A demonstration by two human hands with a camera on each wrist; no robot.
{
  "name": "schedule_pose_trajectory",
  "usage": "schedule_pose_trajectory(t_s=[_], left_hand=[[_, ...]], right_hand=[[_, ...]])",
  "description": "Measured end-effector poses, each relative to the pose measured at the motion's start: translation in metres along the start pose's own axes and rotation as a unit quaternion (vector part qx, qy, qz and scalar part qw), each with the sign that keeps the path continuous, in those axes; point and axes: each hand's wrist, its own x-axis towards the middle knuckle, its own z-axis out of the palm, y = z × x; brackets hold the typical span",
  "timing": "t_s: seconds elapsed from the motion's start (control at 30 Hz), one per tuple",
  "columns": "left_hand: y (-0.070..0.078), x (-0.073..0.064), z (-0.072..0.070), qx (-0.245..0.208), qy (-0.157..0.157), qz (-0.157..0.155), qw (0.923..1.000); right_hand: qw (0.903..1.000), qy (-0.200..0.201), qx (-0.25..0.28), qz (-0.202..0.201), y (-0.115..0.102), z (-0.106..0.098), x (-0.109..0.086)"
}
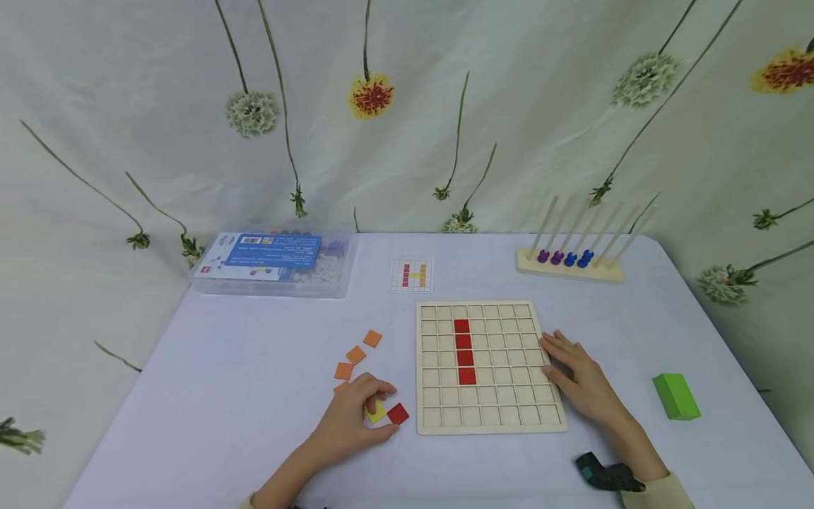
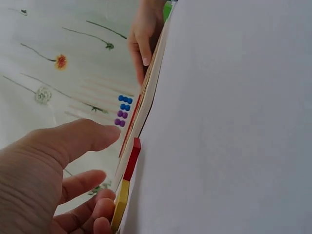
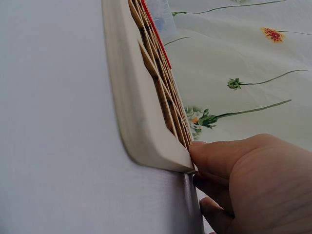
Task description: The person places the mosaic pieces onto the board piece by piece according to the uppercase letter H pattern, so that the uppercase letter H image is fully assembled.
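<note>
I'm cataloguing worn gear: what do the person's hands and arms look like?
The left hand and right hand are gloveless, with no rings showing. The right sleeve is cream; by that wrist is a black piece bearing a teal patch. A sliver of pale left cuff shows.

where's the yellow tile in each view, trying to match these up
Head: yellow tile low, just left of centre, partly hidden by the left hand.
Left wrist: bottom edge, left of centre, by the fingertips.
Right wrist: not in it.
Shared landmark: board, in all three.
</note>
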Motion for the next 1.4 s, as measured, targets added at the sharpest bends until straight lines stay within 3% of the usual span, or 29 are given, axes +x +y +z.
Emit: schedule_pose_trajectory(t_s=[0.23,0.57,0.97,1.4], left_hand=[[-0.008,-0.003,0.006,0.001,-0.008,-0.018,0.9998],[-0.008,-0.003,0.009,0.029,-0.010,-0.029,0.9991],[-0.009,-0.004,0.014,0.040,0.029,-0.011,0.9987],[-0.006,-0.003,0.012,0.025,0.029,-0.037,0.9986]], right_hand=[[1.0000,0.000,0.000,0.000,-0.002,0.000,0.000],[1.0000,0.003,0.001,0.002,-0.003,-0.001,-0.001],[1.0000,0.001,-0.003,0.003,-0.002,-0.001,0.000],[1.0000,0.000,-0.001,0.001,-0.001,0.000,0.000]])
